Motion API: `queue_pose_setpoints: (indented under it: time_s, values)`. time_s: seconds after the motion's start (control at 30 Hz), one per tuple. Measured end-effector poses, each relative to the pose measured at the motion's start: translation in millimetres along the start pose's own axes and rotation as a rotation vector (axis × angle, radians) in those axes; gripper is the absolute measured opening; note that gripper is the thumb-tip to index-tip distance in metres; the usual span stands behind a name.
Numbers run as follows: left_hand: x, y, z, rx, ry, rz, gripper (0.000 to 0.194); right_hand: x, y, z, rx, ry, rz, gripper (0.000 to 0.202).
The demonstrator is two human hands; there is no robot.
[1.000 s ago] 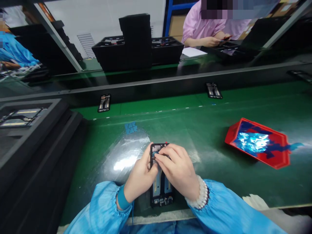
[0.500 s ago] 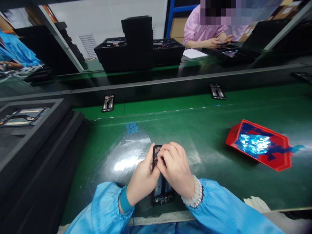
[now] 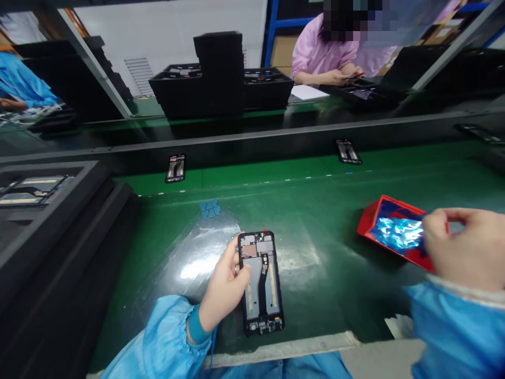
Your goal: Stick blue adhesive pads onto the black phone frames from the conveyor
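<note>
While the phone frame (image 3: 260,281) lies face-open near the front edge of the green bench (image 3: 339,252), the scene reads as follows:

Left hand (image 3: 224,287): fingers narrow, thumb pressed on the frame's left rim; judged to steady it flat so the inner parts stay exposed.
Right hand (image 3: 461,252): raised at the right edge, over the red bin (image 3: 366,226); fingertips pinched close together. Whether they hold a scrap cannot be told.
Red bin: tilted, holding crumpled blue film; placed within reach of the right hand.
Clear sheet (image 3: 197,258): lies under the frame, likely as a work pad.
Conveyor (image 3: 276,171): 2 more frames (image 3: 175,167) rest along the back strip, well apart.
Black tray (image 3: 35,192): at the left edge, holding parts.
Co-worker (image 3: 327,58): seated across the line.
</note>
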State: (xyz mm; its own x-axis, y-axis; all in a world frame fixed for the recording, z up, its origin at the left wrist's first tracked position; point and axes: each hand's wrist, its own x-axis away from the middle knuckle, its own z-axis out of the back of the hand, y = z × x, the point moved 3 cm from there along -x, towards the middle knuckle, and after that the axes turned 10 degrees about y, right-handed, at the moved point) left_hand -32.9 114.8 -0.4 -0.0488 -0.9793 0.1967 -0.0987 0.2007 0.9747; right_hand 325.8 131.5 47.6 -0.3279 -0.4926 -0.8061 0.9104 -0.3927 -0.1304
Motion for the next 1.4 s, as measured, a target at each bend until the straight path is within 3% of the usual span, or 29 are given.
queue_pose_setpoints:
  time_s: [0.07, 0.13, 0.17, 0.27, 0.3, 0.37, 0.43, 0.53, 0.67, 0.9, 1.03, 1.2, 1.4]
  values:
    - [1, 1, -1.4, 0.048, -0.018, 0.015, 0.062, -14, 36, -22, 0.0, -0.113, 0.037, 0.028]
    - [1, 0, -2.6, 0.072, -0.024, 0.024, 0.061, -16, 42, -28, -0.05, -0.145, 0.134, 0.025]
    - [0, 0, -3.1, 0.076, -0.024, 0.025, 0.061, -13, 35, -23, -0.071, -0.112, 0.176, 0.023]
    - [0, -2, -4.2, 0.065, -0.021, 0.012, 0.058, 10, -23, 11, -0.21, 0.012, 0.259, 0.024]
    - [0, -3, -4.5, 0.053, -0.019, 0.011, 0.058, 23, -50, 24, -0.338, -0.011, 0.297, 0.022]
    - [1, -5, -4.9, 0.013, -0.013, 0.012, 0.059, 54, -106, 47, -0.685, -0.227, 0.426, 0.023]
    - [3, -8, -5.1, -0.044, 0.001, 0.003, 0.06, 83, -150, 63, -0.837, -0.375, 0.477, 0.025]
    - [6, -8, -4.7, -0.126, 0.037, -0.057, 0.06, 109, -182, 70, -0.837, -0.417, 0.485, 0.031]
    - [10, -5, -4.1, -0.219, 0.071, -0.134, 0.059, 114, -189, 70, -0.738, -0.345, 0.513, 0.035]
    - [16, -2, -2.9, -0.321, 0.073, -0.132, 0.057, 123, -194, 82, -0.689, -0.292, 0.491, 0.034]
    - [15, -1, -1.2, -0.282, 0.08, -0.147, 0.057, 119, -191, 78, -0.79, -0.293, 0.624, 0.035]
    - [13, -7, -1.4, -0.191, 0.027, -0.111, 0.06, 99, -178, 67, -0.925, -0.383, 0.772, 0.035]
    - [10, -7, -2.6, -0.13, 0.077, -0.11, 0.062, 105, -182, 64, -0.763, -0.348, 0.679, 0.036]
